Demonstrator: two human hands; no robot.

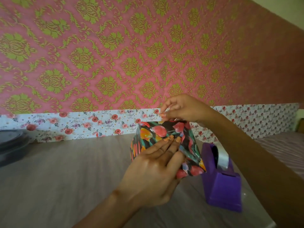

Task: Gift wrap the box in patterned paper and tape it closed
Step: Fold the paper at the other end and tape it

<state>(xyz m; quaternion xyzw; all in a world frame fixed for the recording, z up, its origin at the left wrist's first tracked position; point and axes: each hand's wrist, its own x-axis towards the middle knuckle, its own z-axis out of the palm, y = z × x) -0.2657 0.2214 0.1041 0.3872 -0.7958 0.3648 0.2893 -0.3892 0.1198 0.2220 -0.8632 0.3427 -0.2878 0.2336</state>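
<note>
Your left hand [153,163] presses straight fingers flat on the wrapped box [164,134], which is tilted near the tape dispenser [222,183], and your right hand [181,107] closes its grip in a pinch on what seems a clear tape strip at the top edge. If the flat hand slips, the fold may spring open and the tape may land crooked. The strip is hard to see, and your left thumb and the underside of the box are hidden.

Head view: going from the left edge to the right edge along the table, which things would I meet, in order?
Dark round container → wrapped box → purple tape dispenser → striped pink cloth.
</note>
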